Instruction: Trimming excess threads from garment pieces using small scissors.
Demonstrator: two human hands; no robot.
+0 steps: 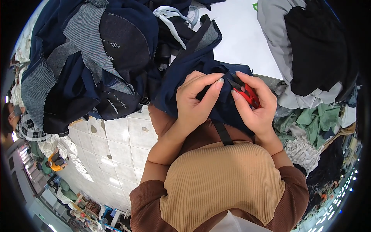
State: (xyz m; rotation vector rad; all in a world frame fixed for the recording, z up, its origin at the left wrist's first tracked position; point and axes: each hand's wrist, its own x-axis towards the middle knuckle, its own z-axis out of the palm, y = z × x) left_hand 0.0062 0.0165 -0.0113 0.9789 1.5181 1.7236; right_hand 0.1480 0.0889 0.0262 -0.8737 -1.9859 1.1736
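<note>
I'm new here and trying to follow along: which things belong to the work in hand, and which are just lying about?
In use:
navy cloth, at the left hand
red snips, in the right hand

Apparently just lying about:
black cloth
grey cloth
green cloth

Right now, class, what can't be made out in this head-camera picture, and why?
All in the head view:
Part of the red snips: covered by the right hand.
Whether the left hand pinches thread or cloth: too small.
Part of the grey cloth: cut off by the top edge.
What the distant orange-clad person does: too small.
</note>
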